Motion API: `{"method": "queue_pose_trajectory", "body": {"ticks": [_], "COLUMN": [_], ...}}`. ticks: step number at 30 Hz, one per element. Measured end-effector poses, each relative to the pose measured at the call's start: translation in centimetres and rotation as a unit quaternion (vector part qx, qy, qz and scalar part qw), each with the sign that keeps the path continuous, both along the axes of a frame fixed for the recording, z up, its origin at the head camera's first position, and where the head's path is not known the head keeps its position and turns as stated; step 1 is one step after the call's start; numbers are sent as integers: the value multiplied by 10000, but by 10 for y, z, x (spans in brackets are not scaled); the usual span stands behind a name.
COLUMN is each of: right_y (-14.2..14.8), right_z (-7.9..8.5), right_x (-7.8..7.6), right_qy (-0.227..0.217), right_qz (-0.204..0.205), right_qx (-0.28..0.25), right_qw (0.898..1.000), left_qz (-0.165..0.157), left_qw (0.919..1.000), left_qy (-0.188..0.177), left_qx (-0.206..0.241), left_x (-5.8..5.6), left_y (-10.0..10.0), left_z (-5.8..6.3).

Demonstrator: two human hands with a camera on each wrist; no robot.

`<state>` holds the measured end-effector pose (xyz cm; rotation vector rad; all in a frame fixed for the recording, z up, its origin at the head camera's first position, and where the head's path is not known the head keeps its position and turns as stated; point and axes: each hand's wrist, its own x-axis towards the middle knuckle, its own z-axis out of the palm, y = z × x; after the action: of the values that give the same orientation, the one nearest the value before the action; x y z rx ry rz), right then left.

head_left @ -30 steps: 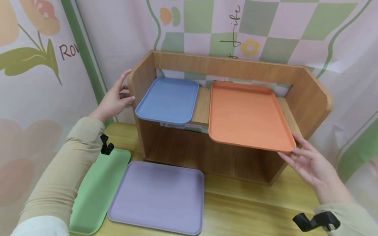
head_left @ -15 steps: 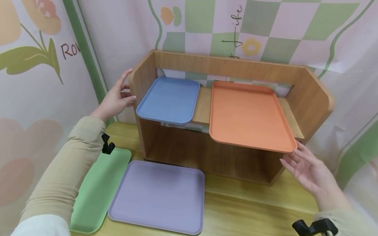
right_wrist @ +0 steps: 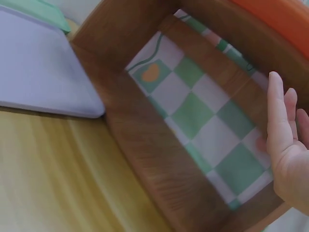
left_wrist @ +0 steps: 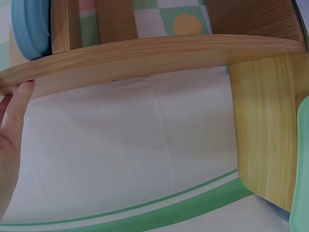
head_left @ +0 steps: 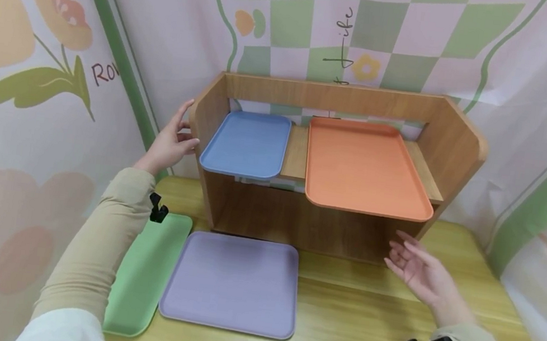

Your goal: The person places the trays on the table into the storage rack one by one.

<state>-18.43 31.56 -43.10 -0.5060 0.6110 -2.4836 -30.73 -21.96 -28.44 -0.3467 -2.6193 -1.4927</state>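
Lowered from the orange tray's [head_left: 366, 172] near corner, the right hand [head_left: 423, 275] now hangs loose-fingered, holding nothing. Above that hand, the tray overhangs the wooden shelf [head_left: 332, 98], whose side the left hand [head_left: 167, 144] touches, fingers relaxed. It looks light, stiff, perhaps slippery; best gripped by its front rim.
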Motion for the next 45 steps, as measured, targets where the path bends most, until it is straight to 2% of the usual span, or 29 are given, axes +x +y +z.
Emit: {"method": "queue_pose_trajectory", "body": {"ticks": [14,21,30,35,38,40,42,45], "right_y": [-21,-36,-62,-78,-88,-94,-100,-112], "right_z": [-44,-77,-97,-102,-103,-103,-104,-105], "right_x": [8,15,20,22,22,22,21,20], "right_qy": [-40,50,-83,-40,-98,-169,-197,-91], "right_qz": [-19,-75,-143,-200,-348,-519,-765,-1104], "right_qx": [297,877,2079,2577,2871,3190,3646,4474], "right_qw": [9995,9961,9780,9660,9572,9462,9278,8874], "left_qz": [9,-47,46,63,82,87,82,91], "left_qw": [10000,10000,9999,9999,9999,9999,9999,9999], "left_qy": [35,58,34,51,43,40,35,39], "left_qx": [84,65,92,112,81,85,97,115], "left_x": [-3,-2,-3,-3,-3,-3,-3,-3], "left_y": [0,0,0,0,1,1,1,0], "left_z": [-2,-3,-3,-2,-3,-3,-3,-3]}}
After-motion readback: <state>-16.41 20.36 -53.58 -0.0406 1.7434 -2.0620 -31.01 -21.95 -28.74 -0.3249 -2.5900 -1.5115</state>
